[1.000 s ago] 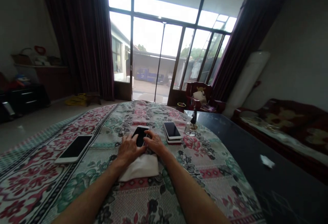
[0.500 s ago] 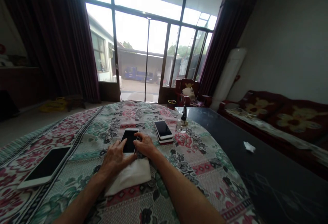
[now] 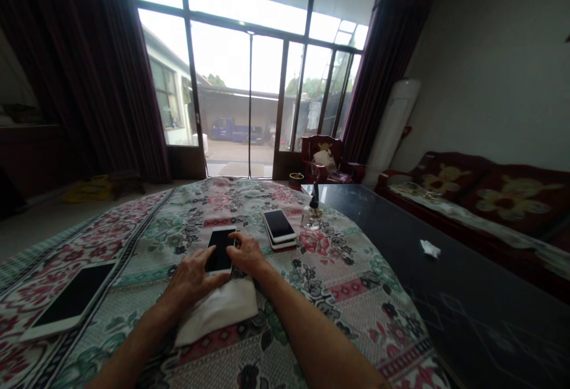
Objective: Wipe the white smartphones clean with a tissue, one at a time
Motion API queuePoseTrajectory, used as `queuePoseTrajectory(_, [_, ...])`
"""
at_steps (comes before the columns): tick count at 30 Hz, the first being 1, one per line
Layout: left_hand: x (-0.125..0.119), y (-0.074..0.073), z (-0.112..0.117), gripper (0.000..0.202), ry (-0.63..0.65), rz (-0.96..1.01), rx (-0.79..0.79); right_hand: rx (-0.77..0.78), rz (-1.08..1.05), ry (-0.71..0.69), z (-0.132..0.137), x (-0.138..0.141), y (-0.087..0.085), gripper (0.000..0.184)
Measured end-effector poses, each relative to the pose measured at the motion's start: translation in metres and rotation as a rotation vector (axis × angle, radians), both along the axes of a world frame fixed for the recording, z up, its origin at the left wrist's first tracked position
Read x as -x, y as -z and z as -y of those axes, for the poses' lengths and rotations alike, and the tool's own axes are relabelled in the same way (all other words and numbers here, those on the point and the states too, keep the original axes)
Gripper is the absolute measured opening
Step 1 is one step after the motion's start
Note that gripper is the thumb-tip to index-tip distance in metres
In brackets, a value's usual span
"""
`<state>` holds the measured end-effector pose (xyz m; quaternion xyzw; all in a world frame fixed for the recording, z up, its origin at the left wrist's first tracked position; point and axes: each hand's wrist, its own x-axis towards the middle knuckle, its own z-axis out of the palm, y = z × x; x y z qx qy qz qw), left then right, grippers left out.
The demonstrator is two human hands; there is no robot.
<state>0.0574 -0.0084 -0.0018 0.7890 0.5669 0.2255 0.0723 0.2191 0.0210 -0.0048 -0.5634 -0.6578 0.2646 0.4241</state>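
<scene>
A white-framed phone (image 3: pixel 219 249) with a dark screen lies on the flowered cloth (image 3: pixel 347 276) over the table. My left hand (image 3: pixel 189 282) rests on its near left edge with fingers curled onto the screen. My right hand (image 3: pixel 247 255) curls round its right edge, fingertips touching the frame. Under both wrists lies a folded white cloth (image 3: pixel 220 312). Whether the phone is lifted off the cloth cannot be made out.
A stack of two or three phones (image 3: pixel 278 228) sits just right of my hands. A white tablet (image 3: pixel 69 306) lies far left. A small glass bottle (image 3: pixel 310 214) stands near the bare dark tabletop (image 3: pixel 467 306), which carries a crumpled white scrap (image 3: pixel 430 249). A sofa (image 3: pixel 490 199) runs along the right wall.
The view swung to the right, so everything shifted left in frame. My hands stay on the phone, fingers slightly re-placed; the phone seems to stay where it lay.
</scene>
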Motion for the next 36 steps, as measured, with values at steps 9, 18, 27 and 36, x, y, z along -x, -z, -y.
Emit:
queuePoseTrajectory(9, [0.014, -0.007, -0.004, 0.073, 0.083, 0.063, 0.064, -0.063, 0.024, 0.006, 0.003, 0.0, 0.003, 0.039])
queuePoseTrajectory(18, [0.021, -0.011, -0.005, 0.075, 0.167, 0.098, 0.144, -0.122, 0.051, 0.005, 0.001, 0.0, 0.007, 0.035])
queuePoseTrajectory(27, [0.018, -0.005, -0.004, 0.073, 0.135, 0.136, 0.09, -0.143, 0.064, 0.011, 0.001, 0.0, 0.009, 0.033])
queuePoseTrajectory(36, [0.015, -0.01, 0.0, 0.071, 0.135, 0.124, 0.083, -0.134, 0.079, -0.012, 0.005, 0.0, 0.004, 0.033])
